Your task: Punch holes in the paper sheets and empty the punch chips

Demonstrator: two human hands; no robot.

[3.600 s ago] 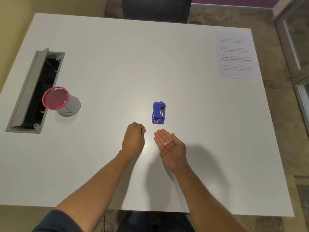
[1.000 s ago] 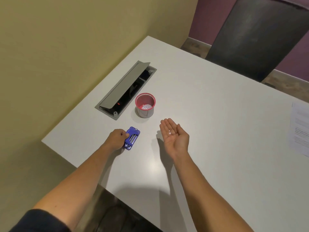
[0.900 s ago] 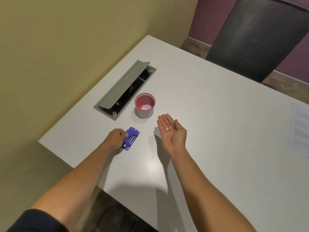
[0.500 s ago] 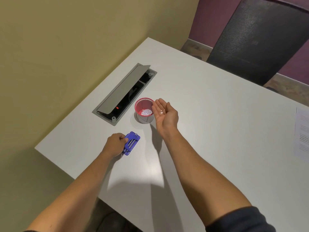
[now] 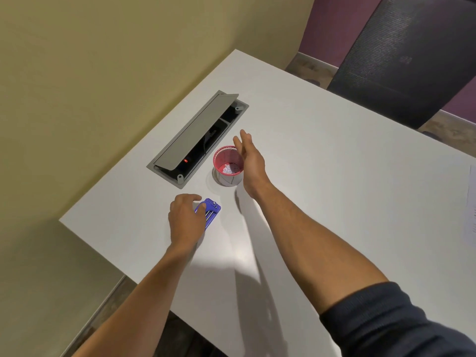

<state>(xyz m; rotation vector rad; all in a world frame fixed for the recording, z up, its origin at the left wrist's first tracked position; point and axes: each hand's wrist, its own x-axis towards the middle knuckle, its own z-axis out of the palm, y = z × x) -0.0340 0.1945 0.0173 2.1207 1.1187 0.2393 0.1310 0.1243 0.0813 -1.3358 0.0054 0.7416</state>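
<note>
A small blue plastic hole punch (image 5: 210,212) lies on the white table (image 5: 334,176) near its left edge and is held by the left hand (image 5: 186,220), whose fingers are curled over its near side. Just beyond it stands a round red-rimmed mesh cup (image 5: 228,166) with white paper chips seen inside. The right hand (image 5: 251,158) is turned on edge over the cup's right rim, fingers straight and slightly apart. A printed paper sheet (image 5: 472,210) is seen at the right edge.
</note>
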